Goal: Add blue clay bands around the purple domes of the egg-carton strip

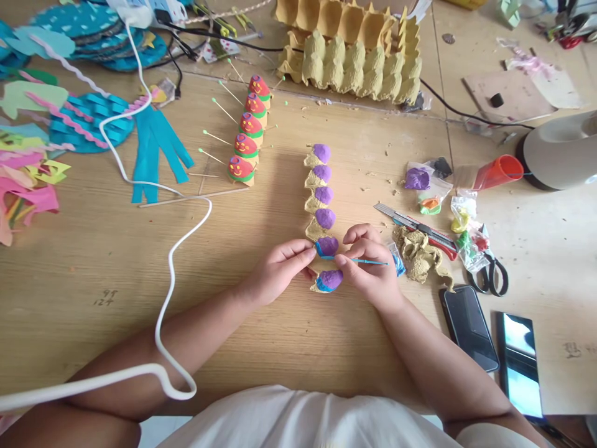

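A strip of egg carton cups point(316, 230) runs up the table in front of me, its cups capped with purple clay point(323, 196). The lowest cup also carries a blue band point(328, 283). My left hand point(282, 267) pinches the strip's left side by the second-lowest cup. Between the thumb and fingers of my right hand point(373, 264) is a thin blue strip point(361, 261), apparently clay. One end lies along that cup's edge and the other sticks out to the right. Fingertips hide part of the cup.
A row of red-faced cups point(245, 146) with green-tipped sticks stands at upper left. Right lie a utility knife point(420, 230), carton scraps point(422, 255), scissors point(492, 274) and two phones point(469, 326). A white cable point(170, 267) crosses the left side. Egg cartons point(359, 62) sit at the back.
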The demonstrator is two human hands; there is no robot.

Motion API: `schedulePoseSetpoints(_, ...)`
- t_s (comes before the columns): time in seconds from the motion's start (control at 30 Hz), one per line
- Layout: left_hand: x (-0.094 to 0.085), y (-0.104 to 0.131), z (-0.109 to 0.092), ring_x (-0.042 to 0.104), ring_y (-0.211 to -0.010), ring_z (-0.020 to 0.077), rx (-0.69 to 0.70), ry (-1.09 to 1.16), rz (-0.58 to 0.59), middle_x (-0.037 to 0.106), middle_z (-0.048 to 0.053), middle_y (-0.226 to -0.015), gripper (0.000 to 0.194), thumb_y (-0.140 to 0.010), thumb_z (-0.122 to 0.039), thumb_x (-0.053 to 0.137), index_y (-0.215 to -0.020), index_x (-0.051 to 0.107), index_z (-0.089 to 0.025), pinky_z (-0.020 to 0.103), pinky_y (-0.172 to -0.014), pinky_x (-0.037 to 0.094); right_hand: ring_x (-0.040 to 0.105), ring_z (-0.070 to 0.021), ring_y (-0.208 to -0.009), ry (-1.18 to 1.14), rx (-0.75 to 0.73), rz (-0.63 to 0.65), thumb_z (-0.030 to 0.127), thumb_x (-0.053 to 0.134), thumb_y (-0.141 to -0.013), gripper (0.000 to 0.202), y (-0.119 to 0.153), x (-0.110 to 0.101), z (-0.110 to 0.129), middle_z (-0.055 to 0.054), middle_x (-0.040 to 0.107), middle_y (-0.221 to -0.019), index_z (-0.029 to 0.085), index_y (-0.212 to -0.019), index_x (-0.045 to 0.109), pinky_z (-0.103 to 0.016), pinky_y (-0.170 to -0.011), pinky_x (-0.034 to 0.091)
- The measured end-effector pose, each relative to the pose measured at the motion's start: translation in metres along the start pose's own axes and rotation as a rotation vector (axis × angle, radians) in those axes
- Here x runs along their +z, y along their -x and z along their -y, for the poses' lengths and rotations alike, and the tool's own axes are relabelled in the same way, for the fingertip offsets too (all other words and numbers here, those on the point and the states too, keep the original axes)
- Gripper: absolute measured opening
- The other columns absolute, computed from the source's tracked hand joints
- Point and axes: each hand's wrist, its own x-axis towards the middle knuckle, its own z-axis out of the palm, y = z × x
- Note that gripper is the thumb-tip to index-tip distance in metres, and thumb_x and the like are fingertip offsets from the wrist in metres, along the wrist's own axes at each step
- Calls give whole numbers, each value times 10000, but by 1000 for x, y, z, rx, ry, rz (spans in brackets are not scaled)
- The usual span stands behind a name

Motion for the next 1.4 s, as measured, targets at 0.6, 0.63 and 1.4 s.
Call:
schedulePoseSetpoints(0.6, 4, 3, 2, 529, -742, 118, 35, 10, -140, 624, 13, -817, 302, -873, -472, 742, -897, 721, -171, 222, -627, 447, 544, -195, -906, -246, 121, -195, 275, 772, -873, 196, 2, 5, -14, -23, 565, -918, 240, -738, 634, -377, -876, 418)
schedulePoseSetpoints(0.63, 4, 3, 1, 520, -727, 114, 36, 25, -147, 624, 10, -804, 299, -867, -468, 751, -880, 720, -171, 218, -617, 436, 543, -193, -901, -259, 125, -201, 271, 772, -873, 191, 2, 5, -13, -22, 569, -916, 243, -741, 637, -373, -870, 418)
schedulePoseSetpoints(1.4, 9, 0, -11, 674, -1042, 227, -63, 409, 20, 746, 66, -1023, 220, -888, -399, 744, -974, 774, -199, 333, -894, 510, 599, -136, -785, -722, 518, -61, 307, 817, -853, 259, 7, 15, -4, 25, 674, -905, 257, -881, 565, -290, -742, 462)
